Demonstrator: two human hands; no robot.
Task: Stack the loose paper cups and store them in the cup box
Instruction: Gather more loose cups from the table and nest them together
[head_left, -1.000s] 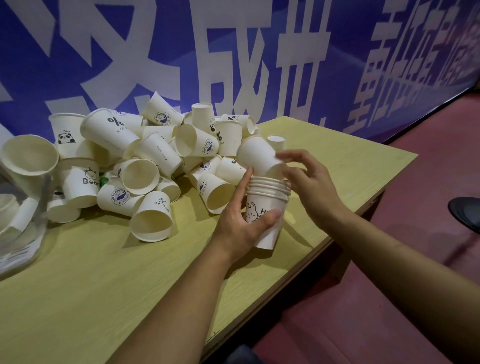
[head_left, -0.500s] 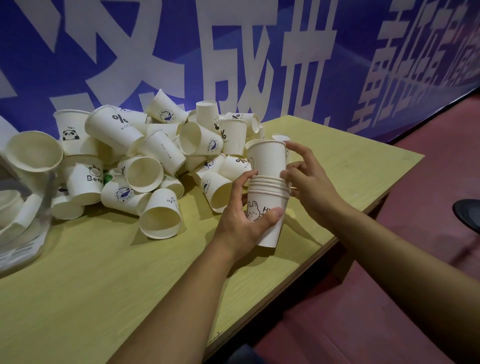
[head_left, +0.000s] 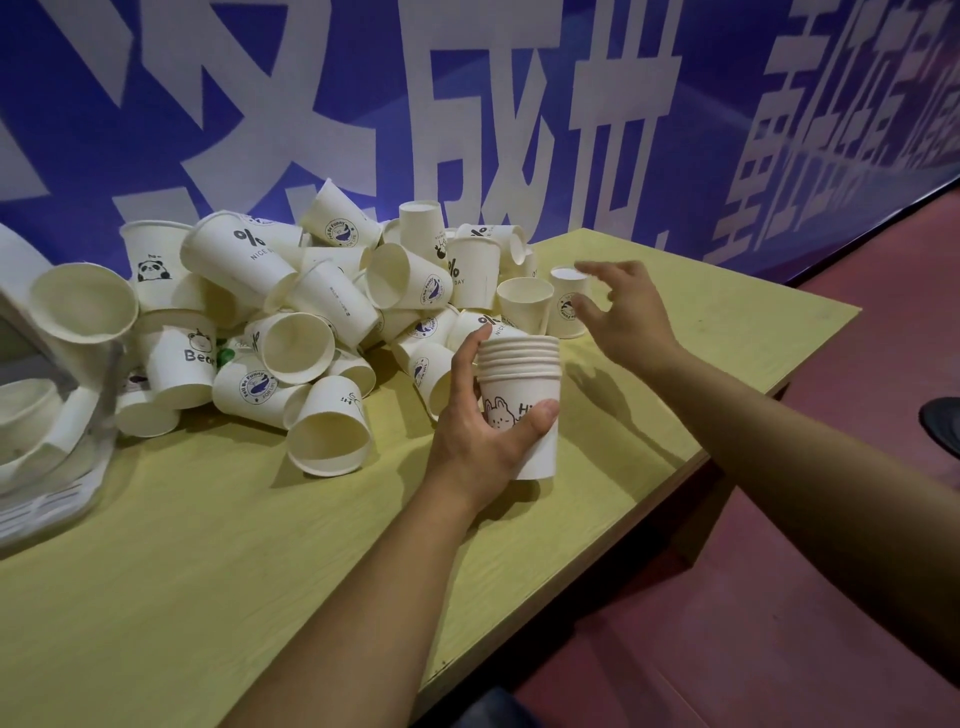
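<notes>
My left hand (head_left: 478, 431) grips a stack of nested white paper cups (head_left: 522, 384), the outer one printed with a rabbit, held upright just above the table. My right hand (head_left: 626, 312) hovers empty with fingers spread, right beside an upside-down cup (head_left: 567, 306) and an upright cup (head_left: 524, 304) at the right edge of the pile. A big heap of loose white cups (head_left: 291, 317) covers the back left of the yellow table (head_left: 208, 561).
A clear plastic container (head_left: 47, 441) holding some cups stands at the left edge. A blue banner with white characters backs the table. The table's right edge drops to a red floor (head_left: 779, 623), where a dark shoe (head_left: 943, 423) shows.
The cup my right hand was setting on the stack is now pressed fully in. My right hand let go and moved up and right toward the upside-down cup.
</notes>
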